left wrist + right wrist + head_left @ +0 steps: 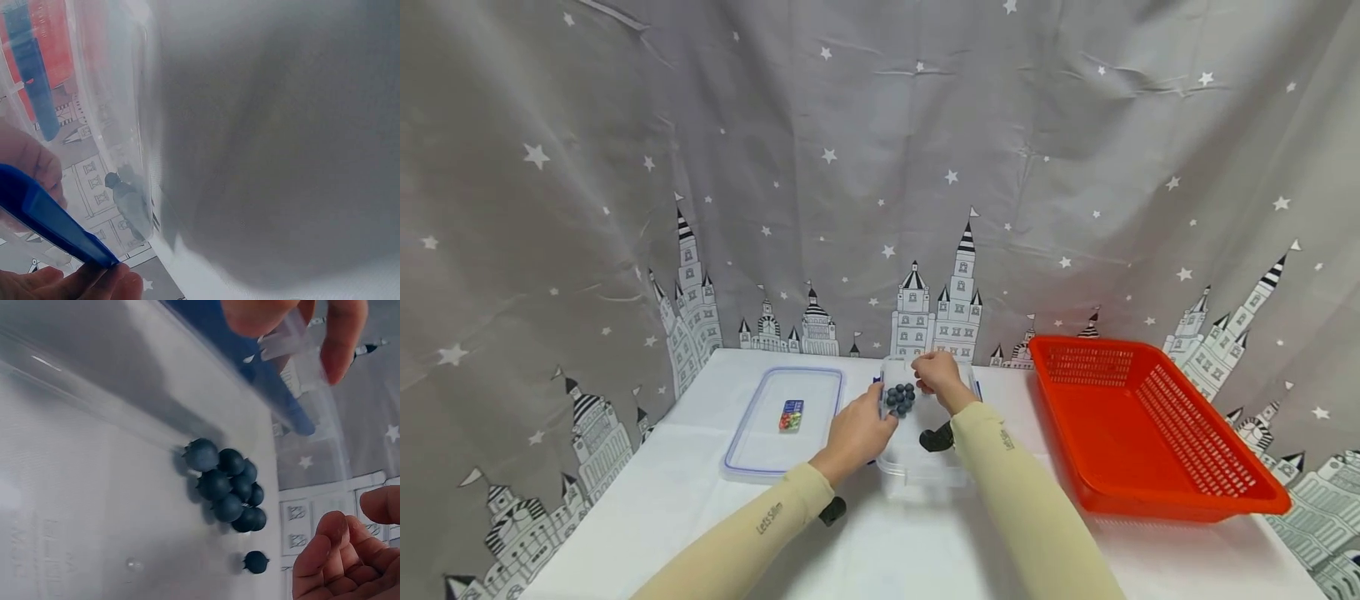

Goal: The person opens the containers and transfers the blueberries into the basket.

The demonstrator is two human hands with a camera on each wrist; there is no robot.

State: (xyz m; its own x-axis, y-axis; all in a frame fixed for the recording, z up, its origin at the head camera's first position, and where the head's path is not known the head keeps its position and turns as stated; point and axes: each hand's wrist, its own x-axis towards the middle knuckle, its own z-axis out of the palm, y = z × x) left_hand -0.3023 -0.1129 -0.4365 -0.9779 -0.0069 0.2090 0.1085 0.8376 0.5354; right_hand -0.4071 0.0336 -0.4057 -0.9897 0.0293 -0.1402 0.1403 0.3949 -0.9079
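Note:
A clear plastic box [925,481] with blue side latches stands on the table in front of me. Blueberries [214,485] lie bunched on its floor, and a single blueberry [255,562] sits apart from the bunch. My left hand [857,427] grips the box by its left side, fingers beside the blue latch [53,225] and thumb at the rim. Over the far part of the box is my right hand [940,377]. Its fingers are loosely bent, the thumb stands away from them, and nothing shows between them in the right wrist view.
To the left lies a clear lid [752,446] with a blue seal and a small coloured label [791,416]. A large red plastic basket [1180,505] stands on the right. Behind the table hangs a grey curtain [850,167] with stars and castles.

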